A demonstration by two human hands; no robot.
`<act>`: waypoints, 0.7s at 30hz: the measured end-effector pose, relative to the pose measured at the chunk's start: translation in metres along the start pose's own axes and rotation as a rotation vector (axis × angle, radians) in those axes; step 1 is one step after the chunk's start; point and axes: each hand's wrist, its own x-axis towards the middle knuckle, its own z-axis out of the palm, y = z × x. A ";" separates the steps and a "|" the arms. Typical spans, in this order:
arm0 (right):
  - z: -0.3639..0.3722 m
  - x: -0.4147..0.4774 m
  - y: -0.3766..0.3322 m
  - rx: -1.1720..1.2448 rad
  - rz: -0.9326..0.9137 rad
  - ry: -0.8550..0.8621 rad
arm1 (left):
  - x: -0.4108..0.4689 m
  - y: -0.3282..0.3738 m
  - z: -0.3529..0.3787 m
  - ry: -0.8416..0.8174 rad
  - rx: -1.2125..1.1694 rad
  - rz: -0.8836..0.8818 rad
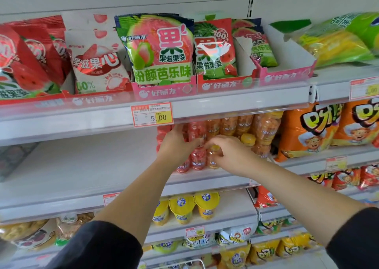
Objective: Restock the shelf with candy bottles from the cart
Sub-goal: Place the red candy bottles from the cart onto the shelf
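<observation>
One wide-angle camera, worn on the person's head, faces forward and slightly down at the shelf (82, 166) from close range. Both forearms (143, 188) enter from the near edge, and shelving spans left to right.

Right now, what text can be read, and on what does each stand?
"5.00": price tag on the shelf edge.
"好丽友": pink display box.
"果滋果姿": green guava bag.
"粉颜芭乐味": same bag.
"果滋果心": white bag.
"100%": watermelon bag.
Labels on the candy bottles and other price tags: too blurred.
</observation>
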 end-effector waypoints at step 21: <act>0.004 -0.003 0.004 0.051 -0.011 0.009 | 0.005 -0.011 -0.007 -0.110 -0.055 -0.001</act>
